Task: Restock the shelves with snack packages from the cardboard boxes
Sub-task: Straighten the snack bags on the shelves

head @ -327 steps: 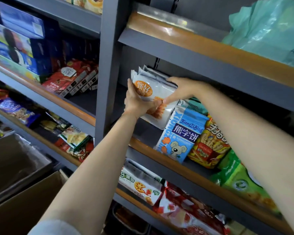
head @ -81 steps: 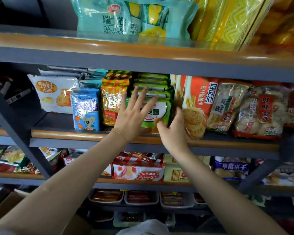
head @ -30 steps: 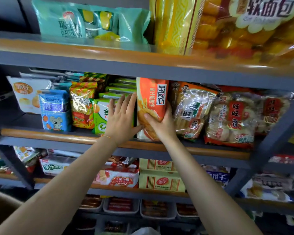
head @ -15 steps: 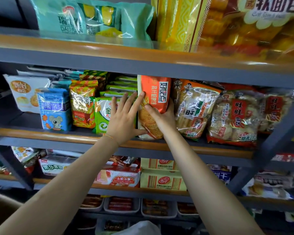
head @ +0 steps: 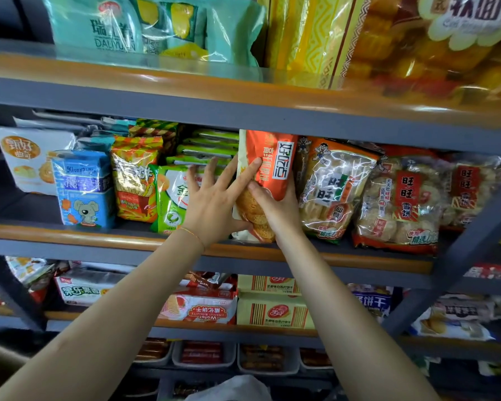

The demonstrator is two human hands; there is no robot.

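Note:
An orange biscuit package [head: 275,157] stands upright on the middle shelf [head: 99,235], between green snack packs [head: 171,204] and clear rice-cracker bags [head: 333,192]. My right hand [head: 278,212] holds the orange package low on its right side, thumb across the front. My left hand [head: 214,204] lies flat with fingers spread and straight. Its fingertips touch the package's left edge and the green packs behind. Both forearms reach up from the bottom of the view.
The top shelf holds teal bags [head: 145,27] and yellow bread bags [head: 388,39]. Blue mouse packs [head: 84,192] and a white cookie bag [head: 29,157] sit further left. Boxed wafers [head: 272,311] fill the shelf below, with trays [head: 203,354] under them. A diagonal grey brace [head: 475,227] crosses at the right.
My left hand has slid right, and its fingers now reach onto the orange package's left edge. My right hand has kept its hold low on the package, which stays upright.

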